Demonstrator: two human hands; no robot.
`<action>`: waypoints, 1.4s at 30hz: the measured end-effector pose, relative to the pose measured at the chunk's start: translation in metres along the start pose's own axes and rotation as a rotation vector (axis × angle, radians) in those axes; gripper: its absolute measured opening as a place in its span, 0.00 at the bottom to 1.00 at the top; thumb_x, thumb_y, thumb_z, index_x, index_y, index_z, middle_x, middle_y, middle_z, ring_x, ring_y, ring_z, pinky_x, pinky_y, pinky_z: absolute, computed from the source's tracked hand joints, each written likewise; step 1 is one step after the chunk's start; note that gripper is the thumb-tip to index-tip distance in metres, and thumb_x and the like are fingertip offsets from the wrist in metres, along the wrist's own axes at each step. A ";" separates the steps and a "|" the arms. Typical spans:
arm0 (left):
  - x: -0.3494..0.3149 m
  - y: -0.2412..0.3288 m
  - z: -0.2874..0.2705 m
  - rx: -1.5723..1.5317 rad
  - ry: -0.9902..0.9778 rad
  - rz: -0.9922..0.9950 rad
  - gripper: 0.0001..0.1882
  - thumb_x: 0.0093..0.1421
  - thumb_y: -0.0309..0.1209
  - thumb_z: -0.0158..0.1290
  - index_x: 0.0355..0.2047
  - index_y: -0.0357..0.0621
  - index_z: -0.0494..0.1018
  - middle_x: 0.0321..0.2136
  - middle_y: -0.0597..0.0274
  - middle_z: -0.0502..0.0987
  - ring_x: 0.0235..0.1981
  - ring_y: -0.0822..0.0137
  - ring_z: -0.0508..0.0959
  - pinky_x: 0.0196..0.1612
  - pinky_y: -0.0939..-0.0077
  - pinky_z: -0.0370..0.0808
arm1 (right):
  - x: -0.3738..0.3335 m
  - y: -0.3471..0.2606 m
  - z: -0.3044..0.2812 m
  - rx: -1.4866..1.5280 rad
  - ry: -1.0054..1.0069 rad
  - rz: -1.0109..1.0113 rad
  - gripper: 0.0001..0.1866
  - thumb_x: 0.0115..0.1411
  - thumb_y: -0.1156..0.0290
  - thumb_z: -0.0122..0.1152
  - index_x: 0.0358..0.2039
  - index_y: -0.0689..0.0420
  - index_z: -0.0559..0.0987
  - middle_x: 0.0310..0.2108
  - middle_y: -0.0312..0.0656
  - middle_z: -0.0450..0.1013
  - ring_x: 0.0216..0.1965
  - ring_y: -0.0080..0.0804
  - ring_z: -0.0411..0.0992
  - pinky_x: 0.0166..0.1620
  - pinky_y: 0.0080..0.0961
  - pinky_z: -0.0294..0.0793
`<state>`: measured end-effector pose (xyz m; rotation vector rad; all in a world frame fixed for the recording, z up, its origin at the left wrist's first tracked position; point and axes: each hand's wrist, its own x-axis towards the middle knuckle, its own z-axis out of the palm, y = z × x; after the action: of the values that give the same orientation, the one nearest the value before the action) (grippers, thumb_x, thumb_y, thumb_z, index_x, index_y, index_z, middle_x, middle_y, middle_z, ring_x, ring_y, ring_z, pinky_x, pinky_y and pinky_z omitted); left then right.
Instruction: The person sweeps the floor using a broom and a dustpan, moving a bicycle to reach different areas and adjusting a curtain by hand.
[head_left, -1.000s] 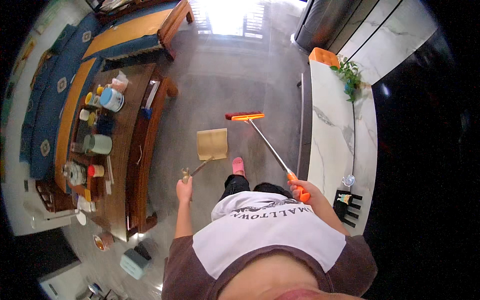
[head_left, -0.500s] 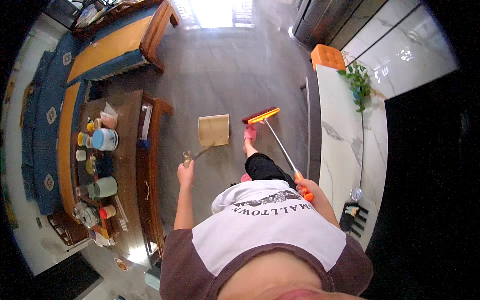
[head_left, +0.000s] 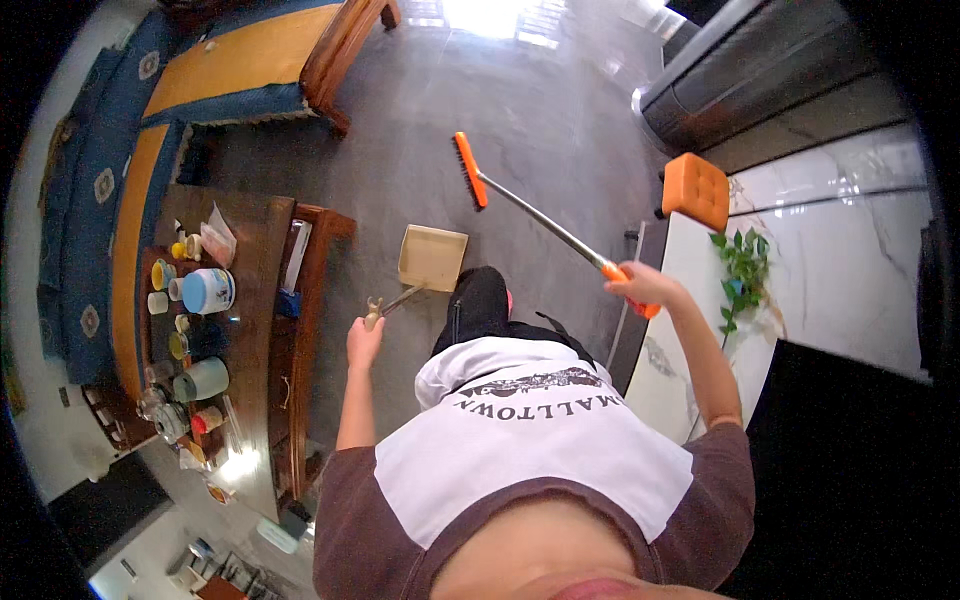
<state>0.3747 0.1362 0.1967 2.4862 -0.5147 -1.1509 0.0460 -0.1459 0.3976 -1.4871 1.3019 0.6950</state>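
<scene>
My right hand (head_left: 645,285) is closed round the orange grip at the end of a broom (head_left: 545,224). Its metal pole runs forward and left to an orange head with dark bristles, out over the grey floor. In my closed left hand (head_left: 366,340) is the handle end of a long-handled dustpan (head_left: 433,257). The tan pan is in front of my legs, left of the broom head and nearer to me. Whether the broom's bristles touch the floor I cannot tell.
On the left stands a wooden table (head_left: 255,230) with jars and cups, beside a blue sofa (head_left: 85,240). A wooden bench (head_left: 325,70) is farther ahead. To the right are a white marble-topped counter (head_left: 655,350), a green plant (head_left: 742,278) and an orange stool (head_left: 696,192).
My right hand has risen and moved forward, swinging the broom head farther ahead and left, turned to a new angle. The view has shifted; the dustpan stays in my left hand.
</scene>
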 end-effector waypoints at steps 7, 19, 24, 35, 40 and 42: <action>0.020 0.036 -0.025 0.183 -0.073 -0.061 0.21 0.41 0.43 0.48 0.25 0.34 0.64 0.26 0.45 0.68 0.32 0.51 0.68 0.32 0.67 0.64 | 0.102 -0.090 -0.088 -0.382 -0.140 -0.120 0.15 0.45 0.61 0.50 0.19 0.63 0.68 0.12 0.37 0.63 0.12 0.23 0.61 0.15 0.21 0.61; 0.002 0.013 0.004 0.010 -0.532 -0.472 0.23 0.34 0.35 0.57 0.26 0.35 0.59 0.19 0.56 0.67 0.16 0.68 0.69 0.18 0.73 0.67 | 0.252 -0.199 -0.158 -0.750 -0.235 -0.099 0.23 0.48 0.52 0.42 0.14 0.63 0.66 0.11 0.41 0.63 0.11 0.28 0.62 0.15 0.24 0.61; -0.020 -0.011 0.036 0.217 -0.416 -0.536 0.22 0.33 0.35 0.57 0.28 0.36 0.64 0.23 0.54 0.70 0.23 0.64 0.72 0.26 0.73 0.68 | 0.291 -0.199 -0.215 -0.989 -0.205 0.019 0.20 0.49 0.54 0.42 0.30 0.60 0.69 0.16 0.38 0.62 0.12 0.25 0.60 0.14 0.20 0.59; -0.033 0.049 0.053 0.517 -0.075 -0.824 0.15 0.41 0.33 0.49 0.32 0.47 0.67 0.32 0.60 0.71 0.35 0.63 0.70 0.36 0.70 0.66 | 0.312 -0.167 -0.406 -0.791 -0.057 0.122 0.20 0.47 0.55 0.45 0.41 0.47 0.66 0.16 0.37 0.61 0.12 0.20 0.57 0.14 0.18 0.58; -0.055 0.025 0.078 0.566 0.030 -0.962 0.13 0.46 0.31 0.45 0.35 0.50 0.66 0.34 0.63 0.70 0.37 0.64 0.69 0.39 0.69 0.64 | 0.315 -0.187 -0.458 -0.812 0.035 0.146 0.20 0.47 0.56 0.46 0.41 0.49 0.67 0.16 0.37 0.61 0.12 0.21 0.58 0.15 0.17 0.61; -0.055 0.041 0.081 0.547 0.069 -0.969 0.14 0.46 0.31 0.45 0.36 0.49 0.65 0.36 0.62 0.68 0.40 0.64 0.67 0.40 0.68 0.63 | 0.322 -0.181 -0.480 -0.734 0.093 0.166 0.19 0.48 0.58 0.46 0.39 0.53 0.67 0.18 0.36 0.62 0.16 0.22 0.60 0.17 0.18 0.63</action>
<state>0.2714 0.1133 0.2024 3.3694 0.5677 -1.3281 0.2120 -0.7240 0.3265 -2.0158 1.3151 1.3230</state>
